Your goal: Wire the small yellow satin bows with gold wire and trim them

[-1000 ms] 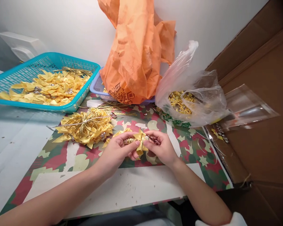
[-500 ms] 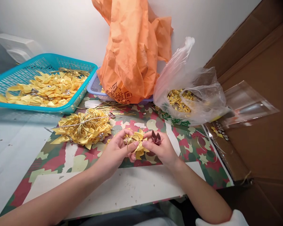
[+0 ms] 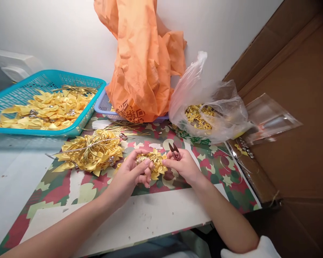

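My left hand [image 3: 136, 170] is closed round a bunch of yellow ribbon flowers [image 3: 157, 163] with gold wire stems, thumb pressed across the stems. My right hand [image 3: 184, 165] pinches the bunch's right edge between thumb and forefinger. Tucked in that same hand is a pair of dark thread snips [image 3: 174, 150], its blades pointing up and apart. Left of my hands lies a larger tied bundle of yellow ribbon flowers [image 3: 88, 150], its wire stems fanned out on top.
A teal basket [image 3: 83, 123] full of yellow ribbon flowers stands at the left. Behind are a lilac basket [image 3: 102, 104] and an orange bag [image 3: 142, 71]. A clear plastic bag [image 3: 226, 118] holds yellow pieces. Loose gold wires [image 3: 129, 127] lie behind the bundle. Cardboard [image 3: 298, 107] borders the right.
The view has shifted slightly. The snips have turned more upright in my right hand, with their blades showing longer. More of the small flower bunch shows between my hands.
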